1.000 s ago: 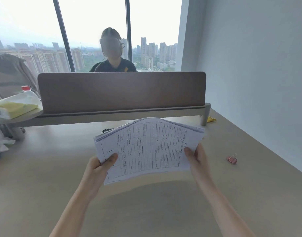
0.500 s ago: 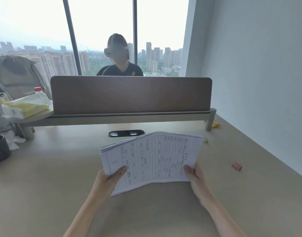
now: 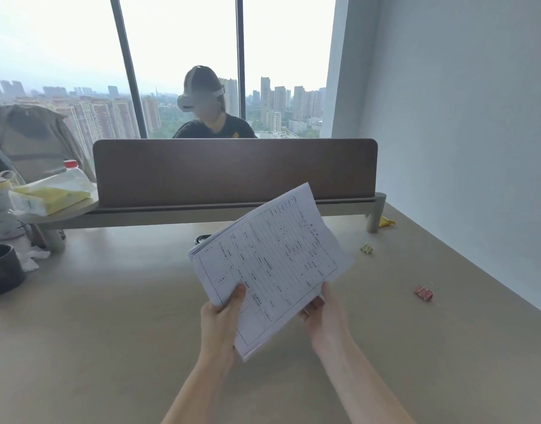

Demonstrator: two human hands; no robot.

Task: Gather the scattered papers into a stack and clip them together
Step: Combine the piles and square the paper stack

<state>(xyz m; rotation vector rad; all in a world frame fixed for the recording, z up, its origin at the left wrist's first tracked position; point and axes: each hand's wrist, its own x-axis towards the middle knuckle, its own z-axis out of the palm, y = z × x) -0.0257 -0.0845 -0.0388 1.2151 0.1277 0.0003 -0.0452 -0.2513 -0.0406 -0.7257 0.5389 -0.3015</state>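
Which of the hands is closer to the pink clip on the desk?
Right. The right hand holds the papers just left of the pink clip; the left hand is farther left.

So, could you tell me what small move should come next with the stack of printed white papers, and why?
Probably lower the stack of printed white papers and tap its edges square on the beige desk: both the left hand and right hand grip it tilted, sheets uneven.
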